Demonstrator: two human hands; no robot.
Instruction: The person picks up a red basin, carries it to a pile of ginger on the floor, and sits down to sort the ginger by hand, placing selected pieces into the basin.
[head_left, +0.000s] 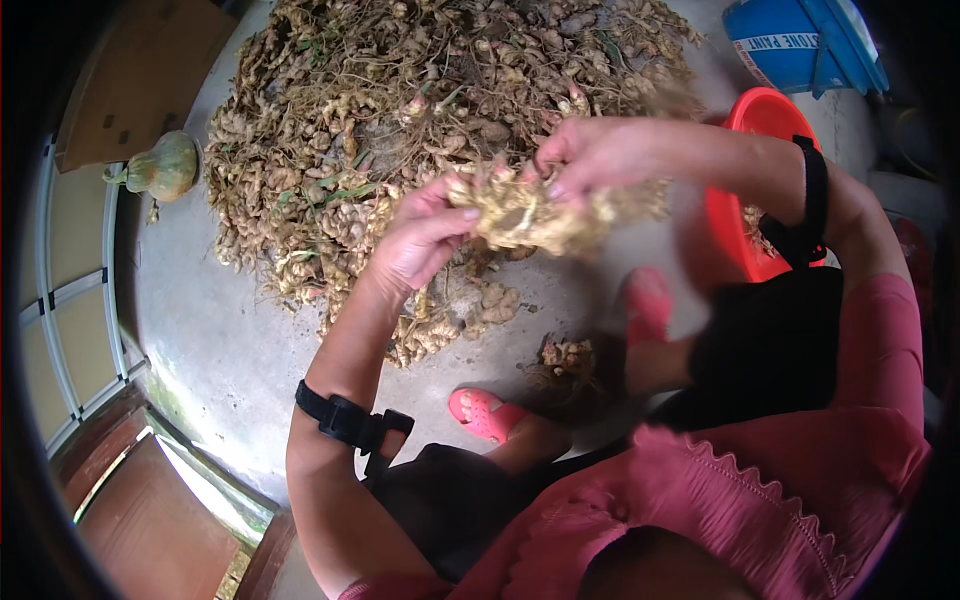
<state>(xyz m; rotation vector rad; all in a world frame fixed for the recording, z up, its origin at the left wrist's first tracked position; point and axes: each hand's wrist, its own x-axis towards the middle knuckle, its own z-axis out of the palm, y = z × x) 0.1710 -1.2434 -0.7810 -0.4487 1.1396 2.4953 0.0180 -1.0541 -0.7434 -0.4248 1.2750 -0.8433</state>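
A large, knobbly cluster of fresh ginger rhizome (536, 214) is held up in front of me, its right end blurred. My left hand (424, 236) grips its left end between thumb and fingers. At the cluster's upper edge, my right hand (592, 157) has its fingers on the ginger, and motion blurs them. Behind and below the hands spreads a wide heap of ginger (360, 97) with dry roots, pink shoots and some green leaves, lying on the concrete floor (202, 300).
To my right stands a red plastic basin (727, 225) with some ginger or roots inside. Beyond it is a blue bucket (787, 45) bearing writing. A small ginger clump (568, 358) lies between my pink sandals (484, 415). A green squash (161, 166) sits at the left, near a cardboard sheet (142, 75).
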